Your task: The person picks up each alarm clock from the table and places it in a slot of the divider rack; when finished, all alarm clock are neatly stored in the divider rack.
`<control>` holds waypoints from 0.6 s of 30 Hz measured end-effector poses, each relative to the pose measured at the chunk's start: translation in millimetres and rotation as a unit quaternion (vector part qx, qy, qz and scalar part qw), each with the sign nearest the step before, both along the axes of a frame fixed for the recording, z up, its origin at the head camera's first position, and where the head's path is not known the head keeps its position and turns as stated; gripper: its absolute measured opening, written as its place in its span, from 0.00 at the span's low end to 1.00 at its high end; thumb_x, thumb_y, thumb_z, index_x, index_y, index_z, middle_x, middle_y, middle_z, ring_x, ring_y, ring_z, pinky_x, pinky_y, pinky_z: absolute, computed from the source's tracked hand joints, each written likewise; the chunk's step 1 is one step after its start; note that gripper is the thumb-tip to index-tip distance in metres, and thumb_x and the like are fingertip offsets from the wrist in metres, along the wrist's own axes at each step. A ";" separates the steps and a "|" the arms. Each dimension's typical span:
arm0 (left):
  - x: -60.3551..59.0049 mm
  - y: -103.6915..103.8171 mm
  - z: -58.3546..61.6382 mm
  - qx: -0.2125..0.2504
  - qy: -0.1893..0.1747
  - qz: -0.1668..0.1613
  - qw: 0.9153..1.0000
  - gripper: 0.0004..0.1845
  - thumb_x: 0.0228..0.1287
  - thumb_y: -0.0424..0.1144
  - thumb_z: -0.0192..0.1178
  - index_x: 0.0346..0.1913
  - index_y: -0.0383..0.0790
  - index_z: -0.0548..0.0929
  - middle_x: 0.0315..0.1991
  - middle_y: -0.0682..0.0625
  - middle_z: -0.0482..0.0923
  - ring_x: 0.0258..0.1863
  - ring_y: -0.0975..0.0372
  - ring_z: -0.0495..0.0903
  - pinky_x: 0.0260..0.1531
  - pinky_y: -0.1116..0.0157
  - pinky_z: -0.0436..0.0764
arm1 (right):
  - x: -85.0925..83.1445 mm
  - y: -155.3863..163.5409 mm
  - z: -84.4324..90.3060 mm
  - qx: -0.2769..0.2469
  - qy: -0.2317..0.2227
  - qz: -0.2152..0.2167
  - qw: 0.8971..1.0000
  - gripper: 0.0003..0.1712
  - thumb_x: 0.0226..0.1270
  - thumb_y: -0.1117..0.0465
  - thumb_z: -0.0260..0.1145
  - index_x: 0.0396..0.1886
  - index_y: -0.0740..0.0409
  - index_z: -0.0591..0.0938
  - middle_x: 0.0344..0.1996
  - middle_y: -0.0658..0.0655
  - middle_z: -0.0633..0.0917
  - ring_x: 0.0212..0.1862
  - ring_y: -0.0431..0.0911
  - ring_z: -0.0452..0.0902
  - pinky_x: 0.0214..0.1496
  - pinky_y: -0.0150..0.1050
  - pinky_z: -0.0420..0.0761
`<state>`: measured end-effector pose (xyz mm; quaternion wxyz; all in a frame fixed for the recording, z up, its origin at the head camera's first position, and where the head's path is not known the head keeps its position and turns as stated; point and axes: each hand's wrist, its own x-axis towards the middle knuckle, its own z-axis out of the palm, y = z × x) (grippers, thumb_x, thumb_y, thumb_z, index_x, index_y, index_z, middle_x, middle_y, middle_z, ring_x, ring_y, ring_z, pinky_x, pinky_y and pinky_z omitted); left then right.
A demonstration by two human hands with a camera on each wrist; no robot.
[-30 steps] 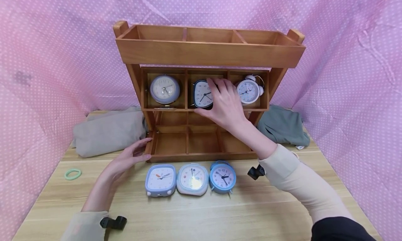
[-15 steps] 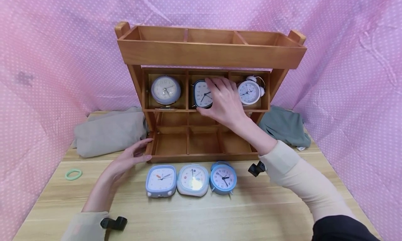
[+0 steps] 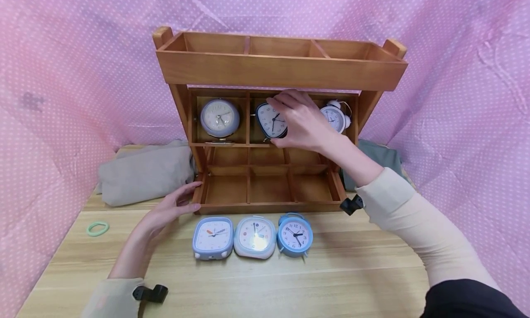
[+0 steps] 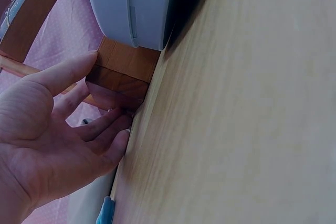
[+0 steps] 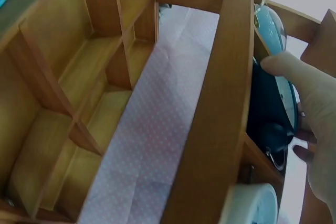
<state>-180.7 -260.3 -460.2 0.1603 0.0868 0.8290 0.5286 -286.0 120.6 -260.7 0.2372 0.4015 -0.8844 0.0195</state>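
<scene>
Clock in dark casing (image 3: 271, 121) lies tilted between right fingers (image 3: 279, 105) and thumb (image 3: 279, 143).

A staged tabletop set-up, perhaps a corner of a lab or studio, though the wider room is hidden: pink polka-dot cloth (image 3: 87, 65) hangs behind the back edge of the wood-grain surface (image 3: 314, 283) and along its left and right edges, a grey bundle (image 3: 146, 175) and a green bundle (image 3: 383, 157) lie at the back corners, and a small black device (image 3: 151, 294) sits at each sleeve cuff
</scene>
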 end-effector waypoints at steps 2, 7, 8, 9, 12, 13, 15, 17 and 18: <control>0.2 0.2 0.2 0.001 0.000 0.001 1.000 0.41 0.71 0.45 0.65 0.81 0.47 0.58 0.82 0.34 0.48 0.80 0.35 0.50 0.76 0.32 0.54 | -2.2 1.7 3.5 0.017 -0.007 0.013 1.000 0.53 0.49 0.38 0.78 0.71 0.60 0.75 0.66 0.62 0.80 0.72 0.57 0.67 0.79 0.55 0.64; 0.5 0.4 -0.5 0.005 0.003 -0.003 1.000 0.41 0.71 0.45 0.65 0.81 0.45 0.58 0.82 0.34 0.49 0.80 0.35 0.51 0.77 0.35 0.55 | -6.2 3.8 10.9 0.053 -0.021 0.024 0.998 0.53 0.49 0.38 0.78 0.72 0.60 0.75 0.67 0.62 0.79 0.73 0.58 0.67 0.78 0.57 0.65; 0.5 0.4 -0.7 0.006 0.004 -0.004 1.000 0.41 0.71 0.45 0.65 0.81 0.45 0.58 0.82 0.33 0.49 0.80 0.36 0.51 0.78 0.36 0.56 | -6.7 4.1 12.1 0.057 -0.023 0.023 0.998 0.53 0.49 0.37 0.78 0.72 0.59 0.75 0.67 0.62 0.79 0.73 0.58 0.67 0.78 0.57 0.66; 0.5 0.4 -0.7 0.008 0.005 -0.004 1.000 0.41 0.71 0.45 0.65 0.81 0.45 0.58 0.82 0.33 0.49 0.80 0.36 0.51 0.78 0.36 0.56 | -6.8 4.5 13.3 0.060 -0.026 0.022 0.998 0.53 0.49 0.37 0.78 0.72 0.59 0.75 0.67 0.62 0.79 0.73 0.58 0.68 0.77 0.57 0.66; 0.6 0.0 -0.6 0.009 0.006 -0.004 1.000 0.41 0.71 0.45 0.65 0.81 0.45 0.58 0.82 0.33 0.49 0.80 0.36 0.51 0.78 0.37 0.56 | -6.9 5.3 16.5 0.063 -0.035 0.019 0.997 0.53 0.49 0.37 0.78 0.72 0.59 0.74 0.67 0.62 0.78 0.72 0.58 0.69 0.77 0.56 0.67; 0.5 -0.2 -0.5 0.009 0.006 -0.004 1.000 0.41 0.71 0.45 0.65 0.81 0.45 0.58 0.82 0.34 0.49 0.80 0.36 0.51 0.78 0.37 0.56 | -6.8 5.4 17.4 0.063 -0.038 0.020 0.997 0.53 0.49 0.37 0.78 0.72 0.59 0.74 0.67 0.62 0.78 0.72 0.58 0.69 0.77 0.56 0.67; 0.4 -0.5 -0.2 0.010 0.004 -0.002 1.000 0.41 0.71 0.45 0.65 0.81 0.45 0.58 0.82 0.34 0.49 0.80 0.36 0.51 0.78 0.36 0.56 | -6.6 5.6 18.6 0.064 -0.037 0.024 0.997 0.53 0.49 0.37 0.78 0.72 0.59 0.75 0.67 0.63 0.77 0.71 0.58 0.69 0.77 0.55 0.67; 0.5 -0.5 -0.2 0.008 0.002 -0.002 1.000 0.41 0.71 0.45 0.65 0.81 0.46 0.58 0.82 0.34 0.49 0.80 0.36 0.50 0.78 0.36 0.55 | -6.2 5.6 19.4 0.068 -0.030 0.031 0.997 0.52 0.49 0.38 0.78 0.72 0.58 0.75 0.67 0.63 0.77 0.71 0.58 0.69 0.76 0.55 0.68; 0.5 -0.5 -0.3 0.008 0.000 -0.001 1.000 0.41 0.71 0.45 0.65 0.81 0.46 0.58 0.82 0.34 0.49 0.80 0.36 0.50 0.78 0.35 0.55 | -5.6 5.6 19.8 0.070 -0.024 0.036 0.997 0.52 0.49 0.38 0.78 0.71 0.58 0.75 0.67 0.63 0.77 0.70 0.58 0.70 0.76 0.55 0.69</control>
